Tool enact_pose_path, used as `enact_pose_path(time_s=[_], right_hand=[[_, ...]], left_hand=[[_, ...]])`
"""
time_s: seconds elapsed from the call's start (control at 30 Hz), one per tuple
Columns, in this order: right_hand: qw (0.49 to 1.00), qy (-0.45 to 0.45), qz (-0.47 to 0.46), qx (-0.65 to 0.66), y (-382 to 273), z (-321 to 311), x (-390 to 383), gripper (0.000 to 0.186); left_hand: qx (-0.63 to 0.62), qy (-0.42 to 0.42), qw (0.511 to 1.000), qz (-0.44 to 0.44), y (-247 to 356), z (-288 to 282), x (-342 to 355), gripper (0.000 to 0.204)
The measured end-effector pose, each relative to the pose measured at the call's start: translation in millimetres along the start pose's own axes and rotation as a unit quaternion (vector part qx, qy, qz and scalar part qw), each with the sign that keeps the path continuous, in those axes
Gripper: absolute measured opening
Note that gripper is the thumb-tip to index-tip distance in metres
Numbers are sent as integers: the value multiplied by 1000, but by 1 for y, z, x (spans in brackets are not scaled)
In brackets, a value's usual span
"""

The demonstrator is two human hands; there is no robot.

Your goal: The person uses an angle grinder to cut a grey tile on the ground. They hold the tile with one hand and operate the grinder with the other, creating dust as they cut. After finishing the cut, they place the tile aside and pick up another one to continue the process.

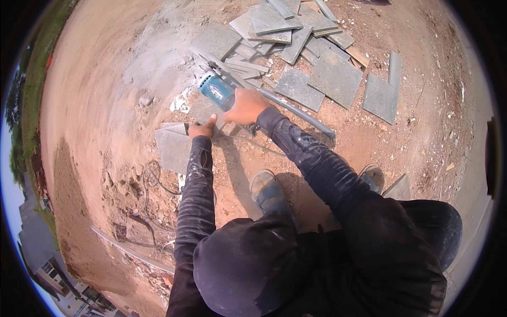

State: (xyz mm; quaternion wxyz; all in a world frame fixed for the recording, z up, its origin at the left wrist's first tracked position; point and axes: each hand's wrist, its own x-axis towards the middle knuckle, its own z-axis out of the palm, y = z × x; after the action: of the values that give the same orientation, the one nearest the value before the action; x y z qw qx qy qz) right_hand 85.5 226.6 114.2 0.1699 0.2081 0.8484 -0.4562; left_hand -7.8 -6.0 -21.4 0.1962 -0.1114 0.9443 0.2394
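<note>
My right hand (247, 105) is wrapped round a teal power cutter (212, 85), whose front end reaches up-left over grey dust. Just below and left of the tool, my left hand (203, 128) grips the edge of a grey stone slab (203, 110) beneath the cutter, with the thumb pointing up. More cut slabs (171, 148) lie on the dirt by my left wrist. A long grey tube or bar (301, 113) runs diagonally behind the tool to the right. The cutter's underside and most of the left fingertips are hard to make out.
A pile of grey slabs (332, 79) spreads across the dirt at upper right. A cable (150, 185) loops over rubble at lower left. My sandalled feet (264, 190) stand below my hands, near a loose slab (396, 187). A grass verge (37, 90) and buildings show at the left rim.
</note>
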Motion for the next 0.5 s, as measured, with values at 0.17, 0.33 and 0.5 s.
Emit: enact_pose_path(time_s=[0.17,0.33,0.5], right_hand=[[998,50,-23,20,22,-31,-16,62],[992,54,-63,91,29,-63,-48,52],[986,68,-52,140,20,-71,-68,41]], left_hand=[[-414,-154,896,-48,-29,-30,-31,16],[-550,-82,827,-88,-117,-74,-55,20],[-572,79,800,-160,-143,-96,-76,17]])
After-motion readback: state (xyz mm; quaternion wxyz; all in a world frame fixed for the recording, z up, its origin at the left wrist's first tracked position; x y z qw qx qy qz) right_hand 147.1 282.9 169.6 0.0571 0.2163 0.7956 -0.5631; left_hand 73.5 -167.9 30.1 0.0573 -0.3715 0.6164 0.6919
